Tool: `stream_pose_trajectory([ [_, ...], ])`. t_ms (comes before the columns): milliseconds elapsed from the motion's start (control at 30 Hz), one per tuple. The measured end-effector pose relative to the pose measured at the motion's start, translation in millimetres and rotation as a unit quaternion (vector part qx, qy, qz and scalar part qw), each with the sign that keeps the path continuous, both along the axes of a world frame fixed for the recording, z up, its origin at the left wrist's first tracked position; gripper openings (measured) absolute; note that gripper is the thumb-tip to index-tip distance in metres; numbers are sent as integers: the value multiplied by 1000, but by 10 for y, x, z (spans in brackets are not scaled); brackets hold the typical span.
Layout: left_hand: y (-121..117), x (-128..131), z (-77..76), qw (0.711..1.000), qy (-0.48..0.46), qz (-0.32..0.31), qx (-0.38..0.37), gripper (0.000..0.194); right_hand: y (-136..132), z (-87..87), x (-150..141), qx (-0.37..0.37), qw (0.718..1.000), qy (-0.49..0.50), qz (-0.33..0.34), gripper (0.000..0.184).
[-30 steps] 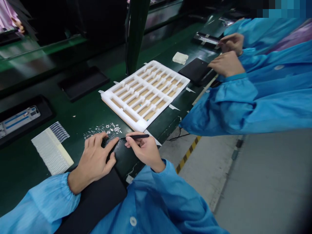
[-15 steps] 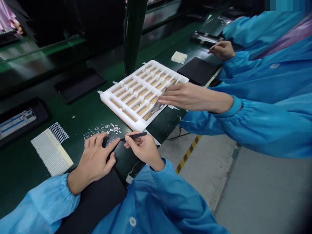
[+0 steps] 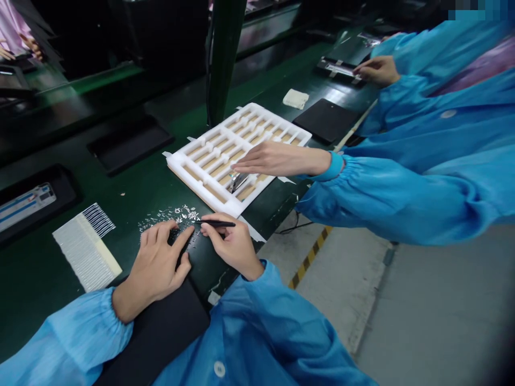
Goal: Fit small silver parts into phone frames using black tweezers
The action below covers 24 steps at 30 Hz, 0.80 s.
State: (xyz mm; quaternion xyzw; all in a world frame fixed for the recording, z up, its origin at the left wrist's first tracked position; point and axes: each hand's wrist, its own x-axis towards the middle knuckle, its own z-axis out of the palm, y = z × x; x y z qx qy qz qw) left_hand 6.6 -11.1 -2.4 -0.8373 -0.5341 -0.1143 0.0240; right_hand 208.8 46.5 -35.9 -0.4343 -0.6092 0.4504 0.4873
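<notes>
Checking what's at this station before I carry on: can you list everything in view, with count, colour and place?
Workbench: 1, dark green, across the view.
Foam tray: 1, white on a tan base, mid-bench.
Silver pieces: many, tiny, scattered by the hands.
Black mat: 1, under the hands.
Striped sheet: 1, white, left of the hands.
Black tray: 1, far left, holding a blue-and-white part.
Black tray: 1, beyond the foam tray.
Black pad: 1, right of the foam tray.
White pad: 1, beyond the foam tray.
Silver item: 1, on the foam tray.
Co-worker's hands: 2, blue sleeves, one over the foam tray, one farther along.
Tweezers: 1, black, in the right hand.
Left hand: 1, blue sleeve, spread on the mat.
Right hand: 1, blue sleeve, beside the left.
</notes>
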Motion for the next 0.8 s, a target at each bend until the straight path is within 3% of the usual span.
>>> stream_pose_trajectory([
  [267,7,0,-11,1000,-5,10,0,50,43,-15,1,-22,1000,14,16,17],
  [500,13,10,-12,1000,-10,15,-1,49,-42,-5,35,-101,994,50,-3,30],
  [800,27,11,-10,1000,9,10,-8,49,-43,-33,29,-126,991,47,-6,38],
])
